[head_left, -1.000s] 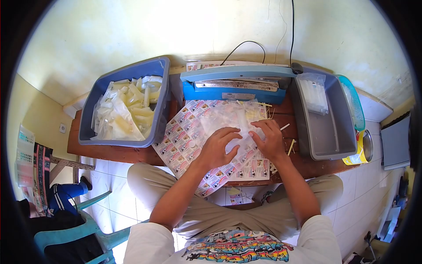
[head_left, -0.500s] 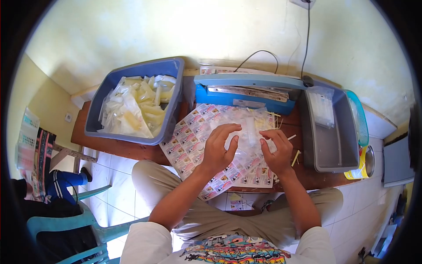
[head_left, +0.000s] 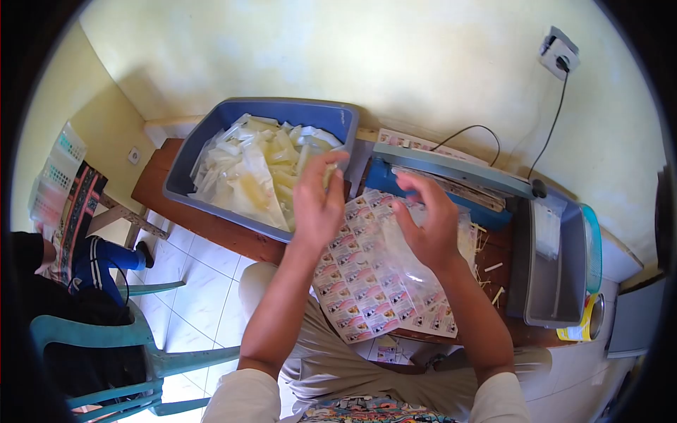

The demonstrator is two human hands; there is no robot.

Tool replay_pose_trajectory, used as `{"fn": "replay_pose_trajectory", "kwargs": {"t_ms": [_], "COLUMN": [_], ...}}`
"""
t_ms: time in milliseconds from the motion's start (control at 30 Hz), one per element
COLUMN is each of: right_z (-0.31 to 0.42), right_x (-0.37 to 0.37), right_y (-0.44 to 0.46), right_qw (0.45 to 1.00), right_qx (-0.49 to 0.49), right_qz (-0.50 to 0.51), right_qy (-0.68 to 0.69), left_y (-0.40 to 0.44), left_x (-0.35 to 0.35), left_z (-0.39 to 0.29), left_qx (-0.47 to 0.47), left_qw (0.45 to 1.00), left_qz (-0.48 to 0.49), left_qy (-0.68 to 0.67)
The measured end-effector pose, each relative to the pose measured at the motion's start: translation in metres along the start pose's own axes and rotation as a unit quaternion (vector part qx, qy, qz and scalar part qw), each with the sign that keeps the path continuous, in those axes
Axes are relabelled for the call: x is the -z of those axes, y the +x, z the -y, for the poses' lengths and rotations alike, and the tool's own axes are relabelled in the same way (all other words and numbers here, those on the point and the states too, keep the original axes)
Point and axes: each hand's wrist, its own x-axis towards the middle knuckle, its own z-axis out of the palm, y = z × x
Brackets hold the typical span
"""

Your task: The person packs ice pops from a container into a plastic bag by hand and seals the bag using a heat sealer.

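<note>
My left hand (head_left: 321, 201) is raised beside the right edge of a blue-grey tub (head_left: 204, 208), its fingers apart, slightly blurred. Pale yellow filled plastic packets (head_left: 250, 180) fill that tub. My right hand (head_left: 425, 224) hangs above clear plastic bags (head_left: 416, 271), with thumb and fingers spread and nothing seen between them. The bags lie on printed label sheets (head_left: 356, 289). Behind my right hand stands a blue sealing machine (head_left: 451, 187) with its long arm slanting down to the right.
At the right, a grey tub (head_left: 520, 282) holds clear packets (head_left: 548, 229). Beside it are a turquoise basket (head_left: 594, 247) and a yellow tin (head_left: 582, 328). Small strips lie on the wooden table (head_left: 264, 247). A green chair (head_left: 92, 335) and part of another person (head_left: 106, 268) are at the left.
The view has turned left. My left hand has moved from over the label sheets toward the tub of yellow packets. My right hand has lifted up toward the sealing machine.
</note>
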Motion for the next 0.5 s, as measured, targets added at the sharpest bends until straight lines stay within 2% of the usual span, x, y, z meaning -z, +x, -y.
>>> {"fn": "replay_pose_trajectory", "kwargs": {"t_ms": [100,233,400,500], "right_z": [-0.004,-0.037,-0.074,-0.093], "right_x": [-0.050,-0.120,-0.185,-0.207], "right_y": [0.050,0.101,0.147,0.171], "right_qw": [0.999,0.997,0.990,0.979], "right_qx": [0.030,0.067,0.037,0.020], "right_qz": [0.019,0.036,0.109,0.169], "right_qy": [0.031,-0.025,-0.078,-0.114], "left_y": [0.039,0.079,0.112,0.115], "left_x": [0.019,0.033,0.052,0.057], "left_z": [0.036,0.096,0.153,0.177], "left_qx": [0.052,0.039,0.092,0.119], "left_qw": [0.998,0.995,0.980,0.979], "left_qz": [-0.021,-0.027,0.007,0.027], "left_qy": [0.025,0.087,0.176,0.165]}}
